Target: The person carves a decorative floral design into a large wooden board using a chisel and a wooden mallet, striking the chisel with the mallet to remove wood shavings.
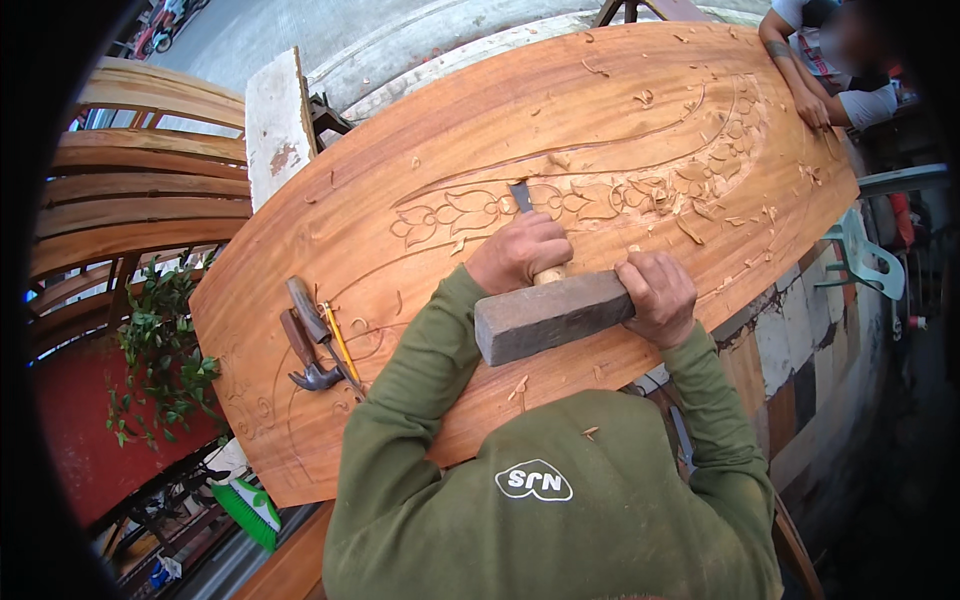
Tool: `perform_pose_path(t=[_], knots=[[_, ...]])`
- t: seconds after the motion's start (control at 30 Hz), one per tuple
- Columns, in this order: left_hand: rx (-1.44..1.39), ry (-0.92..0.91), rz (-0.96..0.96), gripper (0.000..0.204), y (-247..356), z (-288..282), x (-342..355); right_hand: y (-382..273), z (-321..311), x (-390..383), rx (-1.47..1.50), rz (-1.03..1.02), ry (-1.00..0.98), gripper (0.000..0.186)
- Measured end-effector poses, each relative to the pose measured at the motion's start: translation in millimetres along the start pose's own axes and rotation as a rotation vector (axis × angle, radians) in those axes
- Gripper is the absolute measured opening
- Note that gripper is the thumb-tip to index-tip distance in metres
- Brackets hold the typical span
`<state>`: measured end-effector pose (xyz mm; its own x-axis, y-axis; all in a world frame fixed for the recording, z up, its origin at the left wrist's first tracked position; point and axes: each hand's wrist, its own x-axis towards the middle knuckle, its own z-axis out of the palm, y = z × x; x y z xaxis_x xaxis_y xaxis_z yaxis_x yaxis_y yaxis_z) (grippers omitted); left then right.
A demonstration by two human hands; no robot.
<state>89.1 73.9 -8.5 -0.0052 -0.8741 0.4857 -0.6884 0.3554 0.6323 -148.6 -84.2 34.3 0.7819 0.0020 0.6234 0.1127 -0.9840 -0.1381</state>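
My left hand (518,250) grips a chisel (522,196) whose blade rests on the floral relief cut into a large reddish wooden panel (420,130). My right hand (657,293) holds one end of a grey wooden block (548,316), which lies across the chisel's wooden handle end. Both arms are in green sleeves. Wood chips lie scattered over the carved band.
A claw hammer (303,352), a second tool (308,310) and a yellow pencil (341,345) lie on the panel at my left. Another person's forearm (800,85) rests on the far right end. Stacked curved wooden pieces (140,190) and a leafy plant (160,350) stand to the left.
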Motion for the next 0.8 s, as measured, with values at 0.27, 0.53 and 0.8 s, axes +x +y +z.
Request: perform_pose_path(t=[0.27, 0.53, 0.8], knots=[[-0.093, -0.02, -0.024, 0.025, 4, -18, 5, -6, 7, 5, -0.086, -0.049, 0.02, 0.047], [-0.172, 0.083, -0.076, 0.025, 6, -61, 12, -6, 11, 16, -0.092, 0.018, 0.027, 0.054], [0.604, 0.311, -0.25, 0.028, 10, -26, 6, 13, -15, -45, -0.061, 0.358, 0.193, 0.063]])
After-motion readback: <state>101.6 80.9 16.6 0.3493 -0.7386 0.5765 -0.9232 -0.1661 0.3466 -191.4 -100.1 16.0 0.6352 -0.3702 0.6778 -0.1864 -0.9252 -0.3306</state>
